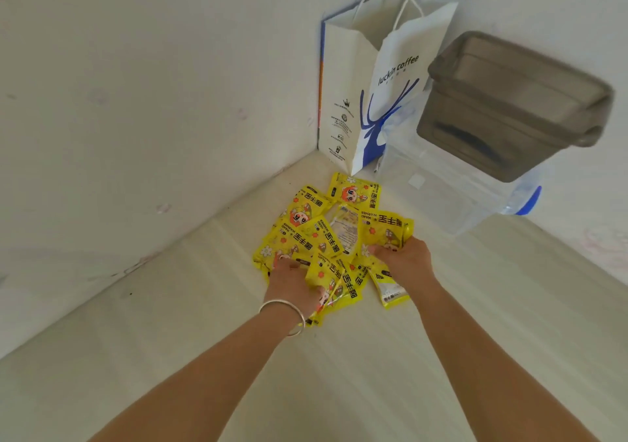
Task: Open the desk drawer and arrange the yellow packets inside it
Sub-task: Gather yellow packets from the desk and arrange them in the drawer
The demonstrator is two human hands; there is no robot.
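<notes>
Head view: we start at the fingers. Our left hand (292,282) lies on the near-left part of the yellow packets (326,237), fingers curled down into the pile with the thumb side against one packet (334,287) at about 6 o'clock of the heap; it looks like a grip, though we cannot tell how many packets are caught. A silver bangle (283,316) sits on that wrist. Our right hand (406,258) is at roughly 4 o'clock of the pile, fingers bent and pinching the lower edge of a packet (385,229) at the right side. Another packet (390,288) pokes out beneath this hand, white back partly up.

Packets lie overlapping in a loose heap on the pale surface (204,356), most face up with red-haired cartoon print, one in the middle showing its pale back (348,227). We cannot tell whether this surface is a drawer floor or a desk top; pale walls (136,102) rise at 9 and 12 o'clock and meet in a corner.

At 12 o'clock of the pile, near the corner, a white and blue paper bag (373,102) stands upright, printed "luckin coffee". At 2 o'clock, a grey translucent box (516,102) rests tilted on a clear plastic container (458,197) with a blue clip (530,200).
</notes>
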